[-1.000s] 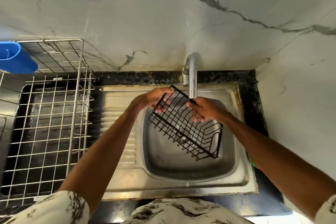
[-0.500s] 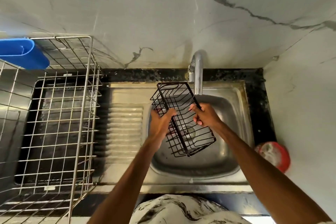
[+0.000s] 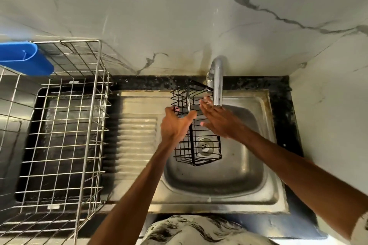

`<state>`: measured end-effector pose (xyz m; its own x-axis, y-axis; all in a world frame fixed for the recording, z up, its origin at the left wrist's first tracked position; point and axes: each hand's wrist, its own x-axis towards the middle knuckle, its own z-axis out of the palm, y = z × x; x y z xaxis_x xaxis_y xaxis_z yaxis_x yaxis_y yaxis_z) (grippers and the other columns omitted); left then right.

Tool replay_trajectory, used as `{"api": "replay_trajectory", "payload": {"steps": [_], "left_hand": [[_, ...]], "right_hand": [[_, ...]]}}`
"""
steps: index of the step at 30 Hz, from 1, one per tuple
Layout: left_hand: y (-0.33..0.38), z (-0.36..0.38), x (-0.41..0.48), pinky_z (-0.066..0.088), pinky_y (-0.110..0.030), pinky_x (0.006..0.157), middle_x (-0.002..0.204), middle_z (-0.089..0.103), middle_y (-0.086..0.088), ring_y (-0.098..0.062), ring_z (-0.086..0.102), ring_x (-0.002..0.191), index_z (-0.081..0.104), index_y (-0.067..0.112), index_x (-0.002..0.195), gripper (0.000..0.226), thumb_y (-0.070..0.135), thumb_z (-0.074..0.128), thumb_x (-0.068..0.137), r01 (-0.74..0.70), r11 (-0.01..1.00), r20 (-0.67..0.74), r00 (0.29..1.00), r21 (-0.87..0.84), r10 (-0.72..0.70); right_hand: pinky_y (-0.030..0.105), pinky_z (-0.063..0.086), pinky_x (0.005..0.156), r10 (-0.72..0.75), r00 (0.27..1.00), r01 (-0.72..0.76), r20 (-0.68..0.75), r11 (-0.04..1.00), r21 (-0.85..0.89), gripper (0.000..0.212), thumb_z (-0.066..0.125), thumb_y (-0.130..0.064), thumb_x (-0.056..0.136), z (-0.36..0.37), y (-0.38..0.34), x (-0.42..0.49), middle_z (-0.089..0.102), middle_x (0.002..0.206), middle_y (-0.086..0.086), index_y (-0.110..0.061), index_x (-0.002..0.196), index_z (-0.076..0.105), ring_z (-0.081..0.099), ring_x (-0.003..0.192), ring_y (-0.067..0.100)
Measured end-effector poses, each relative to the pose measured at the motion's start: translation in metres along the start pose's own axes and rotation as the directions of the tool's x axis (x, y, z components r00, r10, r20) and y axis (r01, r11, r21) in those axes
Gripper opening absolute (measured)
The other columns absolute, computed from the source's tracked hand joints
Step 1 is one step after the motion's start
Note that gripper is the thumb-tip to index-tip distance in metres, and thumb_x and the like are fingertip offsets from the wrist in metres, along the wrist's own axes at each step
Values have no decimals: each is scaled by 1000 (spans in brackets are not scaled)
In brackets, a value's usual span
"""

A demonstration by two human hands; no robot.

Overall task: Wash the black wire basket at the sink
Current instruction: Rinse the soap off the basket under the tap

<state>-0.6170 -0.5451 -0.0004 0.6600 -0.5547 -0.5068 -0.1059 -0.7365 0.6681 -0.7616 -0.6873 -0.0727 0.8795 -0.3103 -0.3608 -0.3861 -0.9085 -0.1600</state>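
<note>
Marble-veined wall backs a stainless steel sink [image 3: 249, 201]. Above its bowl hangs the black wire basket [image 3: 196, 125], long axis running from tap toward the person and empty — the drain shows through it. The left hand [image 3: 176, 125] clasps its left side; the right hand [image 3: 217, 119], fingers spread, lies against the right side beneath the chrome tap [image 3: 217, 83].
</note>
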Motion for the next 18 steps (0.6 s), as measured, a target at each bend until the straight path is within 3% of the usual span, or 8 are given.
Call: {"api": "replay_trajectory", "payload": {"steps": [3,6,8,11,14,16,18], "left_hand": [[-1,-3,2,41,-21,53,106,62,-4,-12,57,78,43,3,136,89,66,73,81,-68,995,-66,995,74,73],[-2,-7,-2,36,-19,52,100,56,-1,-11,55,75,41,1,138,90,66,70,84,-50,996,-62,997,69,54],[-2,-8,-4,37,-19,52,103,57,-1,-11,57,77,39,1,139,93,69,68,83,-44,997,-42,998,57,47],[-1,-4,-9,49,-27,68,119,59,-2,-17,62,96,37,5,141,111,88,61,71,-18,999,-9,1000,35,18],[4,-2,-18,55,-46,95,141,56,-11,-27,60,120,35,6,149,129,98,48,59,16,1000,-3,1000,-7,-16],[8,1,-22,53,-53,103,149,51,-16,-32,57,129,32,9,153,135,100,46,54,43,999,0,999,-27,-43],[9,4,-23,52,-51,103,150,50,-16,-31,57,128,30,9,155,127,94,57,65,59,998,-15,998,-22,-59]], "right_hand": [[49,8,127,-115,993,114,-17,992,-54,79,19,-61,106,18,-8,-18,-1,168,13,-7,161,5,-1,156,27],[52,14,126,-202,978,208,52,967,-146,77,19,-61,106,31,-7,-38,6,167,14,-6,160,12,6,156,28],[51,5,126,-191,981,191,13,968,-166,77,21,-62,106,19,-3,-32,0,168,11,-10,161,6,1,156,27],[47,-19,120,-38,999,35,-24,992,-124,78,24,-61,105,-6,3,-7,-22,166,6,-18,160,-10,-18,154,23],[48,-22,118,19,999,-26,-42,984,-177,72,25,-59,105,-18,6,10,-21,166,8,-21,161,-2,-23,153,24],[45,-27,115,12,1000,-12,2,989,-149,73,24,-58,105,-13,4,5,-23,166,9,-20,159,-8,-28,150,24],[48,-12,124,-23,999,26,30,994,-102,73,25,-56,105,-1,-1,-11,-20,166,11,-16,158,-7,-23,151,24]]}}
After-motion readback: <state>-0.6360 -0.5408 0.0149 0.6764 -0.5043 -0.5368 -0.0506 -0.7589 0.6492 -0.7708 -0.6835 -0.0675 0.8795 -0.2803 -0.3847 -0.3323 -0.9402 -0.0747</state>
